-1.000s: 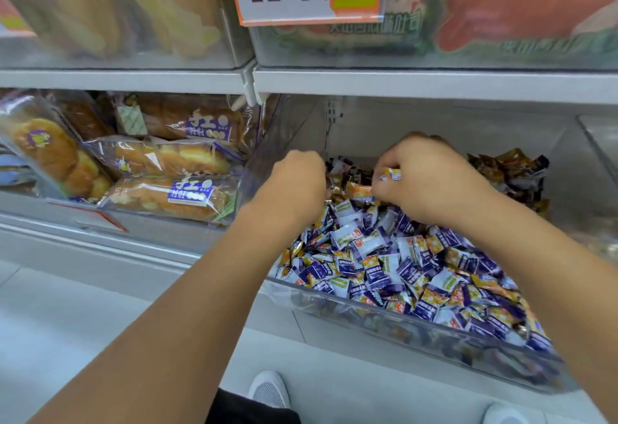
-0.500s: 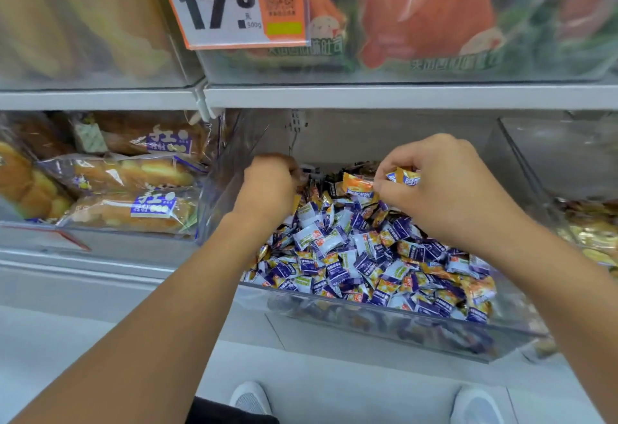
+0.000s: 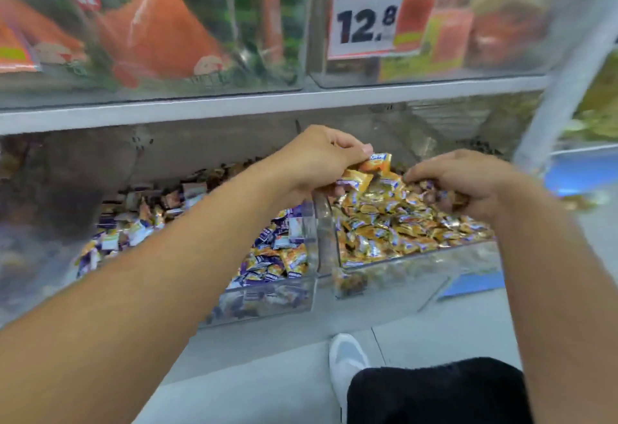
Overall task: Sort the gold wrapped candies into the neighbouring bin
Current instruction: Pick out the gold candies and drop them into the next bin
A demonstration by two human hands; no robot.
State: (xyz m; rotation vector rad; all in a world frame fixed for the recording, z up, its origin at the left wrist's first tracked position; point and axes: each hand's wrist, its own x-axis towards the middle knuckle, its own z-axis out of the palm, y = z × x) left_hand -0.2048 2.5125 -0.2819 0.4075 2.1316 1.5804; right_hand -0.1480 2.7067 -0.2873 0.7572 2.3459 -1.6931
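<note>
Over the right-hand bin of gold candies, your left hand pinches gold wrapped candies while your right hand curls round more.

- Above you, a price tag reads 12.8.
- Orange packets fill the upper bin on your left.
- Below, your white shoe stands on the floor.
</note>
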